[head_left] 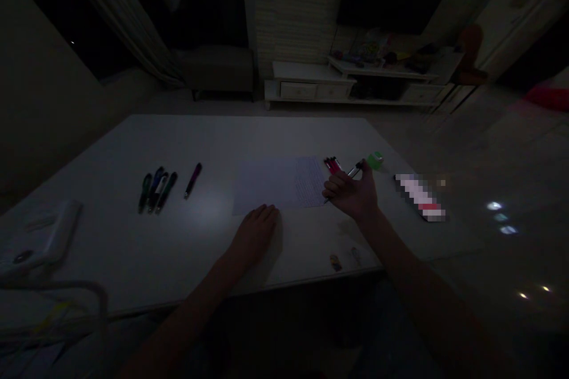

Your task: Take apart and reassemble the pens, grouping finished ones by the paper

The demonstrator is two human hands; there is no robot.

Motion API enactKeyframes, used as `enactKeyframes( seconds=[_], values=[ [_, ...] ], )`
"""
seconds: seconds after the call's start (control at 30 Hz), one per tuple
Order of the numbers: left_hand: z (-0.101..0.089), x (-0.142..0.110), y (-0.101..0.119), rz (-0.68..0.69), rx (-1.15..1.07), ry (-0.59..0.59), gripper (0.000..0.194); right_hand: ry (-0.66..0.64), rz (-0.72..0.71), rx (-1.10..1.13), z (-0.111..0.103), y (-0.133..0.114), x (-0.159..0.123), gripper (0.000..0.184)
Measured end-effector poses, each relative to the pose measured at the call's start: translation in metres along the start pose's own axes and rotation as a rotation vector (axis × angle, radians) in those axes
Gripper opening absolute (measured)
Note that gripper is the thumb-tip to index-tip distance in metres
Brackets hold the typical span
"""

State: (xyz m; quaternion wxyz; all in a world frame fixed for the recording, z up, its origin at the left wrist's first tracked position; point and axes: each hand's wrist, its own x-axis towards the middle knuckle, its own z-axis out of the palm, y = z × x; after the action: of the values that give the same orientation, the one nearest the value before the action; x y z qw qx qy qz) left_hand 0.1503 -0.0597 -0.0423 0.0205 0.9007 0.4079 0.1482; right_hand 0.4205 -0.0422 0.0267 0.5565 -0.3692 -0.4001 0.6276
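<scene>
A sheet of paper (267, 180) lies on the white table (249, 136), with rows of handwriting over its right part. My left hand (256, 231) rests flat at the paper's lower edge, fingers stretched out and holding nothing. Beyond the paper's right side, my right hand (353, 189) is closed around a pen (355, 170). The pen slants, its tip pointing down-left near the paper's lower right corner; whether it touches anything I cannot tell. Just behind this hand lie several red-and-white pens (331, 164) and a small green object (375, 160).
Several dark pens (155, 189) lie at the left, with a purple pen (193, 180) beside them. A white device (42, 234) stands at the far left. A pixelated phone-like object (419, 196) lies at the right. Two small items, one colourful (335, 262), sit by the front edge.
</scene>
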Motion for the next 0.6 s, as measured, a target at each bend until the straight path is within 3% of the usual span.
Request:
enactKeyframes(
  seconds=[0.17,0.33,0.5,0.6],
  values=[
    [-0.002,0.001,0.002,0.000,0.010,-0.001,0.035,0.014,0.017,-0.054,0.004,0.001,0.009,0.050],
    [-0.001,0.002,0.003,-0.007,0.053,-0.003,0.038,0.075,0.026,-0.138,0.009,0.011,0.037,0.039],
    [-0.001,0.003,0.004,-0.005,0.065,-0.049,0.042,0.087,0.164,-0.422,0.015,0.028,0.058,0.039],
    [-0.003,0.003,0.004,-0.005,0.069,-0.061,0.041,0.085,0.076,-0.528,0.021,0.042,0.064,0.027]
  ],
)
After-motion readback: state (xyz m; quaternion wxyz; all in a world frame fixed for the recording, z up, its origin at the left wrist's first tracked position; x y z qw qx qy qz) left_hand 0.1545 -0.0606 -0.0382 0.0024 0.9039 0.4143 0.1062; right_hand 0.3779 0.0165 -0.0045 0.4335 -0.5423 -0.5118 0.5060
